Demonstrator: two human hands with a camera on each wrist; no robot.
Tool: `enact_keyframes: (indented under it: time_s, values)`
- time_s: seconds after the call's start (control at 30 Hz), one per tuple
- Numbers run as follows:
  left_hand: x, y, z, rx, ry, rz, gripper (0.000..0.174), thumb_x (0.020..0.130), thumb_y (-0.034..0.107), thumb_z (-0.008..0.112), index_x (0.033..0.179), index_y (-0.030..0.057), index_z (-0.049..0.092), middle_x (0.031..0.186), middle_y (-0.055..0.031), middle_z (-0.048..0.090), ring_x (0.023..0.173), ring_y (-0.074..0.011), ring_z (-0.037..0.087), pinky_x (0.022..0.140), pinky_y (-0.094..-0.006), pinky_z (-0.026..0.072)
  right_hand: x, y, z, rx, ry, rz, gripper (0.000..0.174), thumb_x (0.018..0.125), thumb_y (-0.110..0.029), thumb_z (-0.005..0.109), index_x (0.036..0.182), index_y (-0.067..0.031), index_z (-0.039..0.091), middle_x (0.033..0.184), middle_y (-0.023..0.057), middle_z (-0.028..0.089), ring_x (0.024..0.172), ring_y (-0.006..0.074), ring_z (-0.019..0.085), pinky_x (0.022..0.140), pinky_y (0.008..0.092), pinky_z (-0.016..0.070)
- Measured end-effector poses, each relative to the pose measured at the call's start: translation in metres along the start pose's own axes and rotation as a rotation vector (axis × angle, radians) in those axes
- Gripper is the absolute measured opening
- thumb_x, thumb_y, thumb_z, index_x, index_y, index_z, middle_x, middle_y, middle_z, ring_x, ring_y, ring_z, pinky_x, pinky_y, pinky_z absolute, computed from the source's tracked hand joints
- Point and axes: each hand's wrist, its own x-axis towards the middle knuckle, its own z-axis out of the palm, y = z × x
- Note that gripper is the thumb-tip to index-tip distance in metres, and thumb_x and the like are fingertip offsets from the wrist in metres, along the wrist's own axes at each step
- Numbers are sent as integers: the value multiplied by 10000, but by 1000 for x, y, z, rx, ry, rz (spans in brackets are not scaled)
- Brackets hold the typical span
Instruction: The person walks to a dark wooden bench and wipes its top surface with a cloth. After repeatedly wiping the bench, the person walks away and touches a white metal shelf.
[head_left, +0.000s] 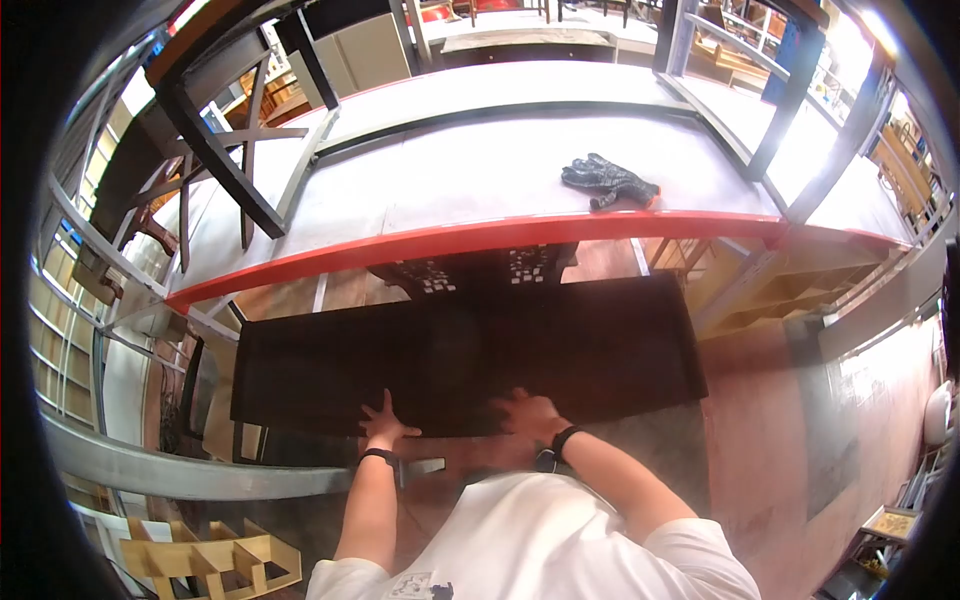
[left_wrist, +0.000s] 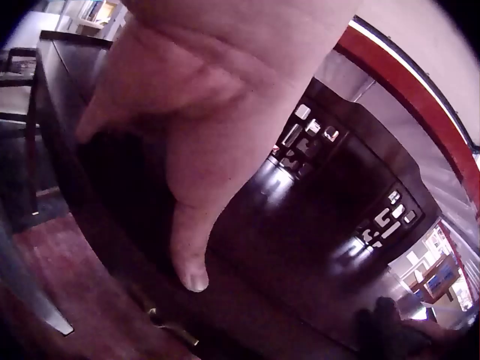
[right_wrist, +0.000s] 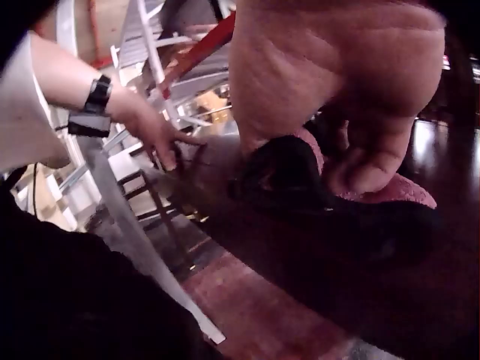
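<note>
A long dark wooden piece point(head_left: 460, 350) with a flat top lies in front of the person. My left hand point(head_left: 385, 425) rests on its near edge, fingers spread; in the left wrist view that hand point(left_wrist: 217, 127) has its thumb straight on the dark surface point(left_wrist: 255, 300). To the right, my right hand point(head_left: 532, 415) is over the same near edge, slightly blurred. The right wrist view shows the right hand point(right_wrist: 337, 82) with curled fingers gripping a pink and black cloth-like thing point(right_wrist: 409, 191) against the dark surface. Its full shape is hidden.
Beyond the dark piece runs a red-edged white bench point(head_left: 480, 235) bearing a dark glove point(head_left: 610, 182) and metal-framed uprights. Openwork panels point(head_left: 435, 275) stand below the bench's edge. A grey metal bar point(head_left: 250, 480) lies at the near left, above wooden compartments point(head_left: 215, 560).
</note>
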Motion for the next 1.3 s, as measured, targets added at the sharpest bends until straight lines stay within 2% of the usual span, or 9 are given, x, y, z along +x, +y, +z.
enact_keyframes:
  time_s: [0.23,0.37,0.47,0.57,0.83,0.93,1.0,1.2,1.3]
  values:
    - [7,0,6,38,22,39,1485,492,560,930,1602,282,-16,1549,-435,82,1481,-529,111,1139,-690,212,-139,121,-21,193,370,844,657,838,-425,694,1441,-319,456,1244,211,545,986,404,664,834,502,552]
    - [12,-4,13,45,44,48,1482,497,559,925,1604,260,-13,1539,-445,112,1487,-520,102,1135,-688,219,-217,250,43,11,530,957,710,885,-413,672,1502,-259,358,1267,231,528,980,447,648,849,519,540]
    - [16,-7,13,65,53,31,1485,494,561,921,1606,237,-9,1529,-454,130,1493,-513,79,1132,-692,217,-221,222,10,202,625,1240,718,893,-402,665,1509,-246,331,1254,243,530,967,463,643,841,532,538]
    - [10,0,8,86,37,48,1476,498,563,918,1606,241,-3,1526,-458,126,1490,-517,86,1132,-684,229,-190,185,3,162,559,1163,699,892,-395,666,1495,-229,354,1240,251,535,966,477,639,830,540,539]
    - [21,0,15,82,5,-44,1457,539,526,946,1577,411,-69,1629,-277,-74,1468,-557,66,1140,-669,269,-42,27,-15,161,77,435,690,886,-406,645,1498,-220,385,1335,236,497,1083,447,630,869,516,554]
    - [1,7,2,-5,1,-51,1454,504,536,939,1598,336,3,1582,-385,26,1420,-631,140,1125,-641,310,6,-30,-6,-95,25,42,733,893,-483,611,1510,-164,375,1296,250,515,1108,436,623,889,511,548]
    - [-1,8,1,-6,9,-64,1447,506,525,944,1595,356,6,1588,-373,11,1409,-643,148,1125,-627,324,36,-51,17,-220,63,-244,649,945,-334,575,1541,-240,336,1399,249,441,1080,440,640,876,495,560]
    - [6,5,5,51,9,-43,1438,511,569,926,1597,348,9,1584,-386,22,1402,-646,174,1137,-609,313,48,-107,-30,8,-257,-109,628,955,-311,573,1538,-296,341,1412,253,427,1082,434,648,865,495,570]
    - [1,5,2,45,20,-24,1452,501,570,928,1598,339,5,1571,-408,30,1408,-645,156,1144,-623,285,43,-63,11,32,-146,-140,626,952,-323,575,1533,-329,341,1388,250,439,1082,437,647,860,500,572]
